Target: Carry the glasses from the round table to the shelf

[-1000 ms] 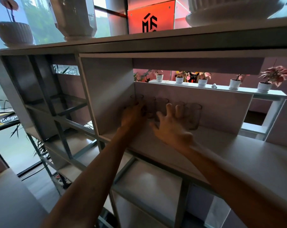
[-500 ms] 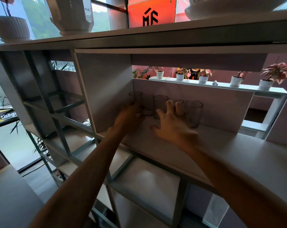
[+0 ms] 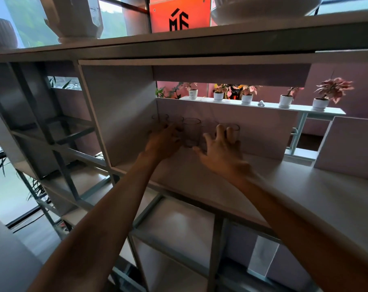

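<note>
Several clear glasses stand in a row at the back of the pale shelf (image 3: pixel 284 182). The middle glass (image 3: pixel 192 131) shows plainly between my hands. My left hand (image 3: pixel 165 143) reaches in at the row's left end with its fingers curled around a glass (image 3: pixel 175 121) there, and another glass (image 3: pixel 158 120) stands just beyond it in the corner. My right hand (image 3: pixel 220 153) is spread, with its fingertips resting against the rightmost glass (image 3: pixel 234 131). A faint glass between its thumb and fingers is partly hidden.
An upright panel (image 3: pixel 119 114) walls the compartment on the left. White vases (image 3: pixel 73 17) and a bowl (image 3: pixel 263 7) sit on the board above. Small potted plants (image 3: pixel 246 95) line a ledge behind. Open metal-framed compartments (image 3: pixel 58 131) lie left and below.
Both hands have pushed slightly deeper into the shelf toward the row of glasses. My right hand's fingertips now touch the rightmost glass.
</note>
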